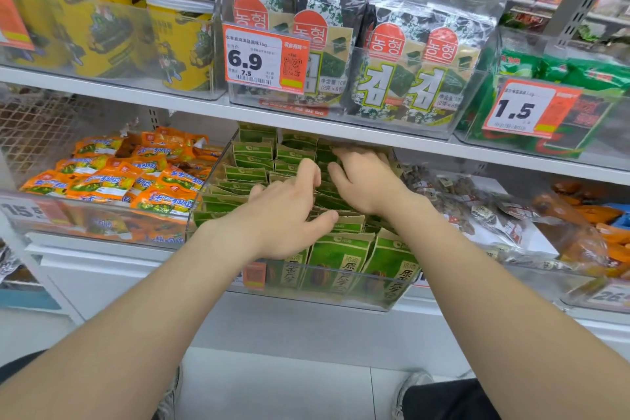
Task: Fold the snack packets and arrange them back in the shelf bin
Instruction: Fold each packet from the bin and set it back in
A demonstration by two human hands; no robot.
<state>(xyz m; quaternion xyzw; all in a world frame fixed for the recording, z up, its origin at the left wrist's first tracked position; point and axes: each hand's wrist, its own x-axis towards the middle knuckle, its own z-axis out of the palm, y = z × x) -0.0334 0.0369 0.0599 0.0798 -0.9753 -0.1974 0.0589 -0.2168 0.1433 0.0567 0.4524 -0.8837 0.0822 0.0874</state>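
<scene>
A clear plastic shelf bin (341, 297) on the lower shelf holds several rows of green snack packets (341, 259) standing upright. Both my hands are inside the bin, on top of the packets. My left hand (286, 215) lies palm down over the middle rows, its fingers curled into the packets and its thumb against a packet top. My right hand (361, 181) reaches deeper, with its fingers pushed among the packets near the back right. Whether either hand actually grips a packet is hidden by the hands themselves.
A bin of orange snack packets (112, 177) stands left of the green bin, and a bin of clear bags (477, 211) to its right. The shelf above (191, 106) overhangs closely, carrying seaweed packs (392, 54) and yellow cups (102, 27). Price tags hang off the bin fronts.
</scene>
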